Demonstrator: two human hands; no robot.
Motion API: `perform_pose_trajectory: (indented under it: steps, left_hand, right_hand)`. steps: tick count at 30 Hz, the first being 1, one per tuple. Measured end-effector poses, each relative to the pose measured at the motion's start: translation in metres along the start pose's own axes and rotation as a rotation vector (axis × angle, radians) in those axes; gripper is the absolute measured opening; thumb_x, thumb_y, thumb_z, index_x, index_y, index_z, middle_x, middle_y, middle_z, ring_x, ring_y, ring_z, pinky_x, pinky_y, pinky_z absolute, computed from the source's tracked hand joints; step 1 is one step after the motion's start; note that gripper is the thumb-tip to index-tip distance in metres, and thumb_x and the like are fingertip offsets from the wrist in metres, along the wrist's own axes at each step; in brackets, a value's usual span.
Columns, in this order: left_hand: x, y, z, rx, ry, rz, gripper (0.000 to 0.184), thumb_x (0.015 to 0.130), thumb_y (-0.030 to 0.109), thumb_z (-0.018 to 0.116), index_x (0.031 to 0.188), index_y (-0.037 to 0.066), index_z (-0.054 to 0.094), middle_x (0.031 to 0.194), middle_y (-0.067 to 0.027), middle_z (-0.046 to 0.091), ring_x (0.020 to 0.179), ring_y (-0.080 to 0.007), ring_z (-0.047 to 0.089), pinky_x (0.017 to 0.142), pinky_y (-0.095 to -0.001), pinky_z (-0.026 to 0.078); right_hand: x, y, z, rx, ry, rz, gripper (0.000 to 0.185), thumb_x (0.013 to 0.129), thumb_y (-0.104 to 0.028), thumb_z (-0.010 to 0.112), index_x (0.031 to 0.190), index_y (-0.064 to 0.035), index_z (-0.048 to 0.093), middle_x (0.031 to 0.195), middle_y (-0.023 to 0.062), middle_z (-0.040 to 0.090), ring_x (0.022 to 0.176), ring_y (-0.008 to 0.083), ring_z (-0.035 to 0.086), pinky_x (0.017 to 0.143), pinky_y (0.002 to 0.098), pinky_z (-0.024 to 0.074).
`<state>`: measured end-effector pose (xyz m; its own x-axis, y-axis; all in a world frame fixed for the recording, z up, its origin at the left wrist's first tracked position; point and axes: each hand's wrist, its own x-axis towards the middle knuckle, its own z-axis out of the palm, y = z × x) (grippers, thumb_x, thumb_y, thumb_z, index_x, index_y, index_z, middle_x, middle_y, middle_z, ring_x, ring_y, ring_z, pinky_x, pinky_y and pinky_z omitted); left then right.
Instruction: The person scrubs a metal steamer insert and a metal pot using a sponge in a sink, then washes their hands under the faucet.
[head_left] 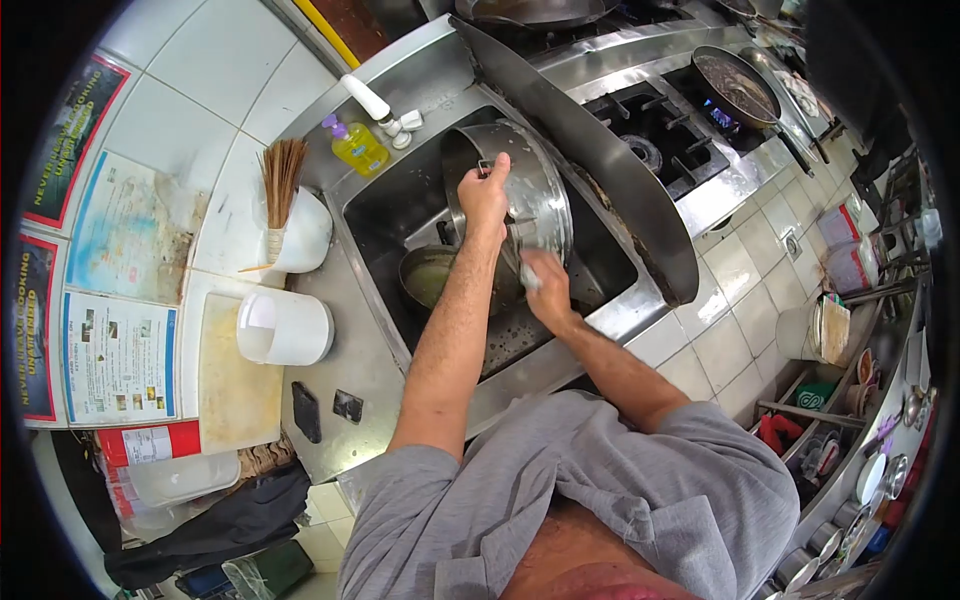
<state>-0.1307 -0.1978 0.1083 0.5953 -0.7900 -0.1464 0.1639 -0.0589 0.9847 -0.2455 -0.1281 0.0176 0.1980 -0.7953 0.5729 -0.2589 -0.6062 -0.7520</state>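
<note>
A large metal pot (545,190) stands tipped on its side in the sink (375,215). My left hand (485,203) is closed on the pot's rim near a handle, thumb pointing up. Against the lower part of the pot's outer side, my right hand (550,290) is closed and slightly blurred. Something pale shows at its fingertips, too smeared to name. Below the pot lies a dark pan (425,275) with murky greenish liquid in it, partly hidden by my left forearm.
Behind the sink are a white faucet (365,97) and a yellow soap bottle (360,150). A stick brush (280,185) and a white tub (285,327) stand on the left. Right of the metal splash guard (640,225), a pan (735,85) sits over a lit burner.
</note>
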Motion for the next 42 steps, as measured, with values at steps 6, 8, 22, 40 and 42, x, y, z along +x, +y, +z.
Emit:
perform_pose_trajectory:
  steps: [6,8,22,40,42]
  left_hand:
    - [-0.001,0.003,0.001,-0.073,-0.020,0.034,0.035,0.076,0.032,0.072,0.076,0.002,0.053,0.060,0.0005,0.047,0.046,-0.0080,0.038,0.040,-0.0246,0.030]
    - [-0.003,0.005,-0.002,-0.025,-0.003,0.002,0.035,0.076,0.032,0.071,0.076,0.003,0.052,0.059,0.0009,0.045,0.043,-0.0087,0.037,0.037,-0.0249,0.029]
    - [-0.006,0.010,-0.007,-0.024,-0.033,0.010,0.036,0.077,0.033,0.071,0.079,0.003,0.050,0.056,0.0007,0.043,0.038,-0.0084,0.039,0.033,-0.0235,0.031]
    - [-0.011,0.010,-0.009,-0.010,-0.032,0.020,0.036,0.078,0.033,0.069,0.080,0.003,0.050,0.058,0.0000,0.045,0.040,-0.0080,0.041,0.034,-0.0236,0.032]
    - [-0.012,0.009,-0.013,-0.005,-0.028,0.017,0.036,0.078,0.033,0.069,0.081,0.003,0.050,0.059,-0.0001,0.046,0.040,-0.0080,0.041,0.034,-0.0237,0.032]
  right_hand:
    - [0.028,-0.006,0.007,-0.008,0.032,-0.108,0.042,0.052,0.016,0.053,0.091,0.0008,0.056,0.082,0.0160,0.053,0.080,0.0370,0.049,0.072,0.0422,0.0412]
    - [0.007,-0.003,0.006,-0.009,0.037,-0.117,0.040,0.052,0.016,0.053,0.089,0.0009,0.055,0.084,0.0167,0.053,0.080,0.0368,0.050,0.072,0.0422,0.0411]
    - [-0.011,0.004,0.010,0.025,-0.001,-0.152,0.045,0.049,0.015,0.055,0.091,0.0016,0.054,0.085,0.0157,0.051,0.085,0.0372,0.048,0.072,0.0439,0.0404]
    - [0.008,-0.006,-0.004,-0.063,-0.086,-0.078,0.039,0.053,0.015,0.053,0.090,0.0005,0.055,0.084,0.0157,0.052,0.085,0.0367,0.049,0.073,0.0419,0.0420]
    - [0.005,-0.008,-0.009,-0.070,-0.134,-0.084,0.039,0.054,0.014,0.054,0.090,0.0006,0.055,0.085,0.0156,0.052,0.086,0.0366,0.049,0.073,0.0418,0.0422]
